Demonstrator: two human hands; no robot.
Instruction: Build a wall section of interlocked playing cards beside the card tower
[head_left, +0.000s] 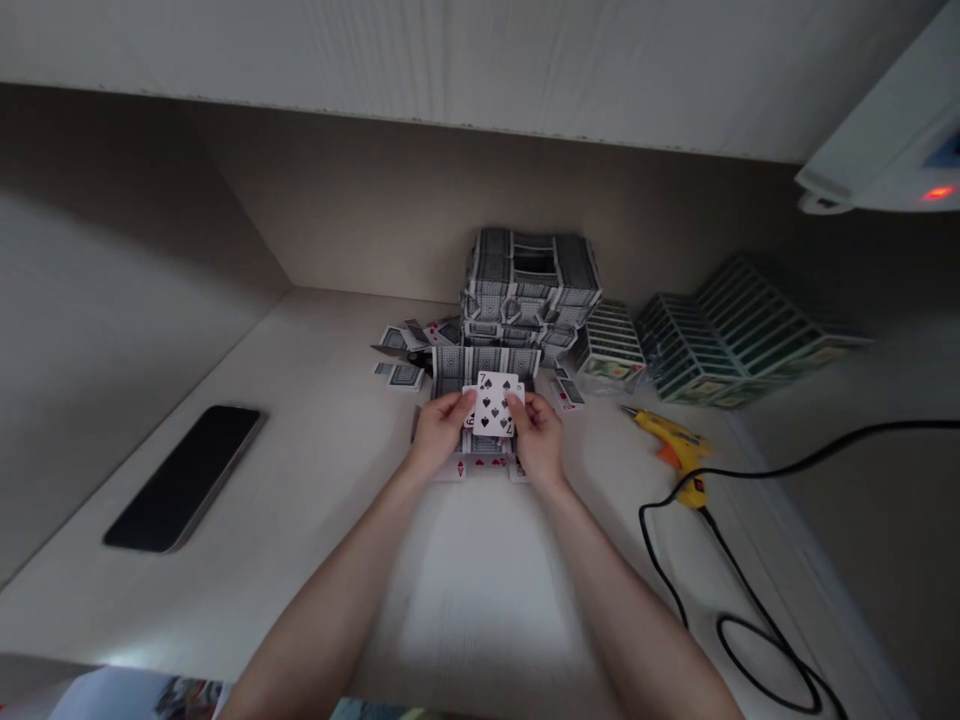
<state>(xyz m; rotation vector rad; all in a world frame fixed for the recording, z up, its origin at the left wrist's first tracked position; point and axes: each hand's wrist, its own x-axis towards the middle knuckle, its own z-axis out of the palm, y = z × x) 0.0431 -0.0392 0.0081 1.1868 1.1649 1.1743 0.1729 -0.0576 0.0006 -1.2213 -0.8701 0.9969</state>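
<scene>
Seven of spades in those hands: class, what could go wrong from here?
The left hand and right hand hold cards, the seven of spades uppermost, near the card structure; a knock might shift it.
The blade lies beyond the left hand; reaching there might cause a cut.
The black cable crosses the yellow glue gun; if the right forearm snags it, the gun might move.

Bare forearms [364,560] stretched forward, left grip [438,434] near right grip [541,442] — both pinching, thumbs [515,405] uppermost
</scene>
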